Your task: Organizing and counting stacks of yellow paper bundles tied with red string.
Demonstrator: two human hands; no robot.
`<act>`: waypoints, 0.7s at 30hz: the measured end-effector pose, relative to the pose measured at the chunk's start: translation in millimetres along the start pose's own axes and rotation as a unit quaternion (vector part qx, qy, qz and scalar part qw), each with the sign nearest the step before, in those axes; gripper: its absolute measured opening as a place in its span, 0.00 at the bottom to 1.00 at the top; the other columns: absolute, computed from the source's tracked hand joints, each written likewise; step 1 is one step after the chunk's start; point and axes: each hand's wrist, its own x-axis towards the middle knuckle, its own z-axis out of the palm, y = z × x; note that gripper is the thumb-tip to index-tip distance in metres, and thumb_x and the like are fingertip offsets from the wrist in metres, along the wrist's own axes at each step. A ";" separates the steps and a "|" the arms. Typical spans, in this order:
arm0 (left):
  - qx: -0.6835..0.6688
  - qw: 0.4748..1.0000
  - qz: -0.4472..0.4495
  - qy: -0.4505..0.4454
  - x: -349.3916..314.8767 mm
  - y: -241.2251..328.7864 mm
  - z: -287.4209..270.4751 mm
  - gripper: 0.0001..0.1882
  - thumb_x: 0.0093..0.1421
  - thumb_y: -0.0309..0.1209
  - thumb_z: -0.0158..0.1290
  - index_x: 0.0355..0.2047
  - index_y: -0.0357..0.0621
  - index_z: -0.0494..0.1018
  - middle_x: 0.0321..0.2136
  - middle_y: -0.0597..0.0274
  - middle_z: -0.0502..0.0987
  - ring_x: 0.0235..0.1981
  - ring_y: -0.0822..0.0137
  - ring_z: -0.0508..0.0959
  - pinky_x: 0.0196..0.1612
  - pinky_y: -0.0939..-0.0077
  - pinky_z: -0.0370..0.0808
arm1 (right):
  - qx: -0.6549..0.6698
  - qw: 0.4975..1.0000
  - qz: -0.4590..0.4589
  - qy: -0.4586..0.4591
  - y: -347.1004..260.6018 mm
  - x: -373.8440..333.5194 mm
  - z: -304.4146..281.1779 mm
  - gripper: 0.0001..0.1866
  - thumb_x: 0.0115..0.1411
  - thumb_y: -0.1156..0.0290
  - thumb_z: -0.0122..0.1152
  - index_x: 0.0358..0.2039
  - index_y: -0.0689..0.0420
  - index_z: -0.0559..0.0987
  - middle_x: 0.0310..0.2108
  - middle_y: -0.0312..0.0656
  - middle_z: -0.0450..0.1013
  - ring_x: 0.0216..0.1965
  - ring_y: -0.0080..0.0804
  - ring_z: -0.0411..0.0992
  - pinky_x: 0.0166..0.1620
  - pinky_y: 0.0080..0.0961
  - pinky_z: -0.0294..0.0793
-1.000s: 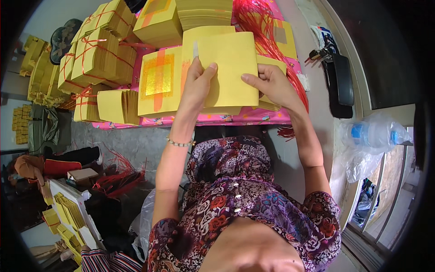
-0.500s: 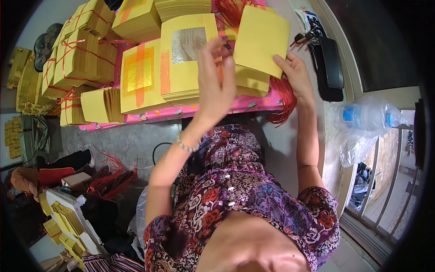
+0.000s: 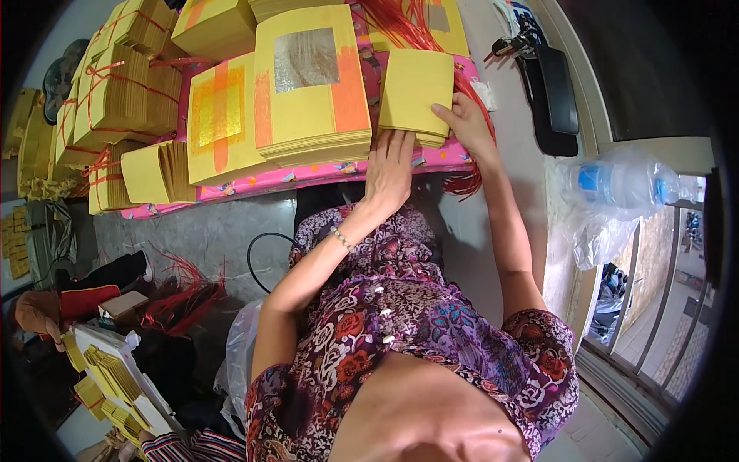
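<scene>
A stack of plain yellow paper lies at the right front of the pink-covered table. My right hand grips its right edge, thumb on top and fingers at the side. Against the near edge of this stack rests my left hand, fingers stretched out side by side, their tips partly hidden by the paper. Left of it stands a thick stack of larger yellow sheets with a silver square and orange bands. Another stack, with a gold square, sits farther left. Red plastic strips lie beside and behind the right hand.
Bundles of yellow paper tied with red strips pile up on the left of the pink cloth. Keys and a black case lie on the ledge at right. A wrapped plastic bottle is near the window bars.
My left hand has come down from the air to the near edge of the small yellow stack. My right hand has lowered the yellow paper it was holding up.
</scene>
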 end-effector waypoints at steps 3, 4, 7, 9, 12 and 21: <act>0.013 1.000 0.012 -0.002 -2.1 -4.7 5.0 0.37 0.47 0.22 0.55 0.59 0.34 0.57 0.58 0.47 0.59 0.58 0.46 0.58 0.58 0.55 0.59 | 0.001 0.999 -0.047 0.017 13.8 2.5 -0.9 0.18 0.59 0.70 0.60 0.42 0.70 0.67 0.35 0.48 0.76 0.35 0.25 0.75 0.36 0.18 0.74; 0.012 1.000 0.012 -0.004 -3.2 -5.0 5.7 0.37 0.47 0.22 0.55 0.59 0.34 0.57 0.58 0.47 0.59 0.58 0.46 0.58 0.58 0.55 0.59 | -0.005 0.998 -0.058 0.017 16.8 2.8 -0.5 0.18 0.59 0.71 0.60 0.42 0.70 0.67 0.35 0.48 0.76 0.35 0.25 0.75 0.36 0.19 0.74; 0.028 0.999 0.012 -0.011 -4.1 -4.9 4.0 0.37 0.48 0.23 0.55 0.60 0.34 0.56 0.57 0.47 0.60 0.58 0.47 0.58 0.57 0.55 0.60 | -0.013 0.998 -0.063 0.015 18.2 1.2 -0.3 0.18 0.59 0.71 0.61 0.42 0.70 0.67 0.35 0.48 0.75 0.36 0.26 0.75 0.37 0.20 0.74; 0.049 0.998 0.019 -0.021 -5.3 -4.8 3.5 0.38 0.48 0.24 0.55 0.60 0.34 0.55 0.57 0.47 0.60 0.58 0.47 0.58 0.57 0.55 0.60 | -0.017 0.998 -0.057 0.011 18.8 0.3 0.3 0.18 0.59 0.71 0.61 0.42 0.70 0.67 0.35 0.48 0.75 0.36 0.26 0.75 0.38 0.20 0.74; 0.011 1.000 0.013 -0.021 -5.5 -2.4 3.4 0.37 0.45 0.18 0.51 0.59 0.31 0.57 0.57 0.43 0.60 0.59 0.45 0.59 0.61 0.52 0.56 | -0.023 0.995 -0.093 0.010 26.3 1.2 -1.9 0.17 0.59 0.71 0.61 0.41 0.69 0.68 0.34 0.47 0.75 0.35 0.24 0.74 0.36 0.20 0.74; -0.069 0.997 -0.002 -0.021 -16.6 -3.4 0.5 0.38 0.47 0.21 0.56 0.59 0.34 0.56 0.56 0.44 0.59 0.59 0.44 0.58 0.58 0.53 0.61 | -0.270 0.959 -0.078 0.031 32.4 7.8 -5.6 0.23 0.54 0.63 0.63 0.42 0.67 0.69 0.31 0.50 0.75 0.30 0.40 0.74 0.34 0.33 0.71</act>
